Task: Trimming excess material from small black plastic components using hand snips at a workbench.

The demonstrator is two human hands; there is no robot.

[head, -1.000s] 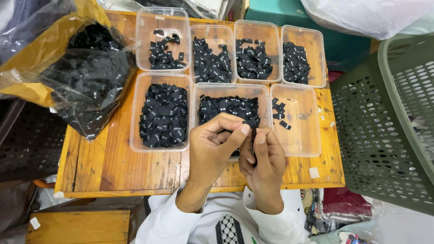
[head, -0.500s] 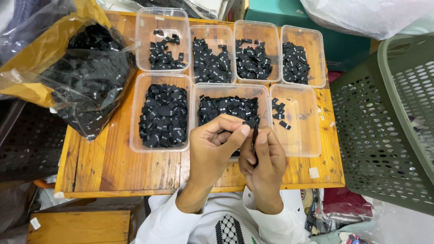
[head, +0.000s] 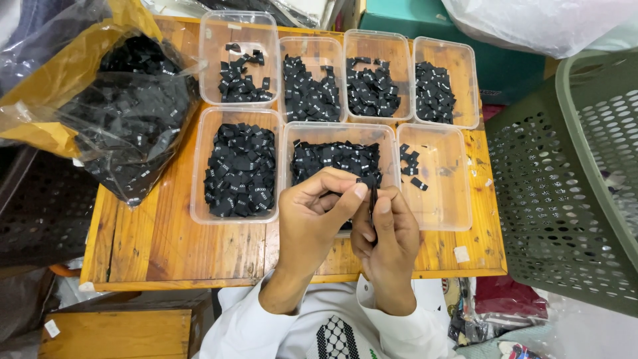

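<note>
We are sorting: our left hand (head: 312, 216) and right hand (head: 389, 233) meet over the near edge of the middle clear tub (head: 342, 136), fingers pinched shut on a small black fabric label (head: 367, 181). Next it likely needs dropping into a matching tub on the worktop (head: 166, 246).

Two bare hands in view, no gloves, rings or watch visible. Left hand (head: 312, 219) and right hand (head: 389, 236) both come out of long white sleeves (head: 239, 329) with loose cuffs that end at the wrists. Nails short and plain. Between the sleeves, on the chest, a white garment carries a black-and-white net-like pattern (head: 335, 339); a small green patch sits beside it.
</note>
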